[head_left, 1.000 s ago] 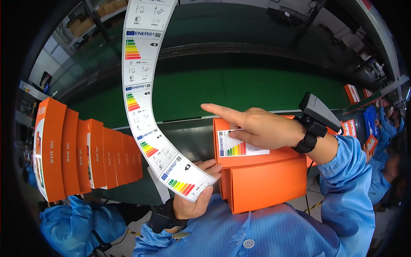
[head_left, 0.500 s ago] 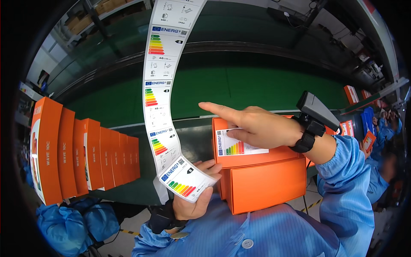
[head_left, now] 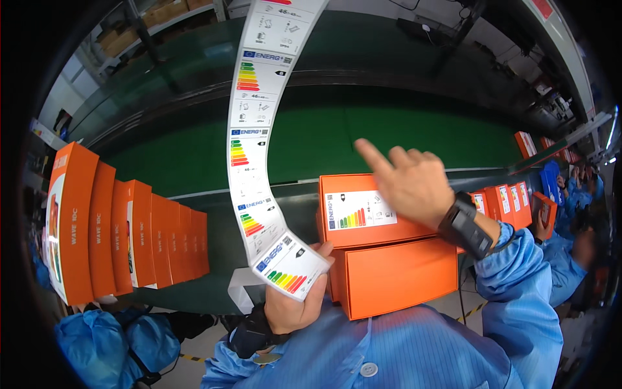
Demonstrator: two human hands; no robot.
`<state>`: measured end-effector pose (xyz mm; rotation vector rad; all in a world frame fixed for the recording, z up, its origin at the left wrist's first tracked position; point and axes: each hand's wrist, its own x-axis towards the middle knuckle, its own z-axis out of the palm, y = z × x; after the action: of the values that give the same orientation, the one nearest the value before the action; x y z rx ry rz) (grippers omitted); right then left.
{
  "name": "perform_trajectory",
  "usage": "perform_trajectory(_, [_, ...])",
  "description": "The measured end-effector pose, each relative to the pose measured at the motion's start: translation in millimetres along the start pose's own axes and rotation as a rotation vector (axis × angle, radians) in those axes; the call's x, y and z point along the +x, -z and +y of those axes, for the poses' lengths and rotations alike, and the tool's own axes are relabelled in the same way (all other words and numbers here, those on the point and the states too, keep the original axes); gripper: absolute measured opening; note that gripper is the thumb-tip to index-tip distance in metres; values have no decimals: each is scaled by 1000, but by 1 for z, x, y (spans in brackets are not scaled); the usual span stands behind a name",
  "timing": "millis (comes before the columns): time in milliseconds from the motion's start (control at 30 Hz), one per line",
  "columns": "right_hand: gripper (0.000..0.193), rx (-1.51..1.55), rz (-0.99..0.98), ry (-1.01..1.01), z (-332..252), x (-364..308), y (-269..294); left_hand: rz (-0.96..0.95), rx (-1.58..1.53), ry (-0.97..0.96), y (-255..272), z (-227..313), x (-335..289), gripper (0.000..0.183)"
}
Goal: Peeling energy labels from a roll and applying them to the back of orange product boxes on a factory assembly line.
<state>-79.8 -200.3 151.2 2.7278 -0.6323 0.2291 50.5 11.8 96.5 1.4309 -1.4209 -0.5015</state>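
My left hand (head_left: pixel 299 305) grips the lower end of a long strip of energy labels (head_left: pixel 249 152), its thumb on the front of the last label. The strip rises from there and runs out at the top of the view. My right hand (head_left: pixel 411 178) hovers over an orange box (head_left: pixel 414 228), index finger stretched out, the other fingers loosely bent, with nothing seen in it. On that box's upper face lies one energy label (head_left: pixel 356 211), now uncovered, its coloured bars turned sideways. A second orange box (head_left: pixel 402 275) sits nearer my body, against the first.
A row of orange boxes (head_left: pixel 139 233) stands on the left. More labelled orange boxes (head_left: pixel 505 202) are at the right, near a person in blue (head_left: pixel 570 253). Beyond the bench edge runs a green conveyor belt (head_left: pixel 311 139). White backing paper (head_left: pixel 243 288) hangs beside my left wrist.
My right hand has lifted off the label on the box and turned, moving right. My left hand and the label strip have shifted slightly right.
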Motion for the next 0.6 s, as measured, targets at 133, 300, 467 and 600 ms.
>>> perform_trajectory(133, [45,29,37,-34,25,-11,1,-34,1,10,11,8,6,32])
perform_trajectory(300, [50,972,304,147,-32,-16,68,17,-26,-1,16,27,5,28])
perform_trajectory(467, [46,1401,168,270,-65,-25,75,-8,-66,-28,17,42,-14,28])
perform_trajectory(600, [35,1243,224,484,-70,-33,71,-230,-834,338,31,67,-24,56])
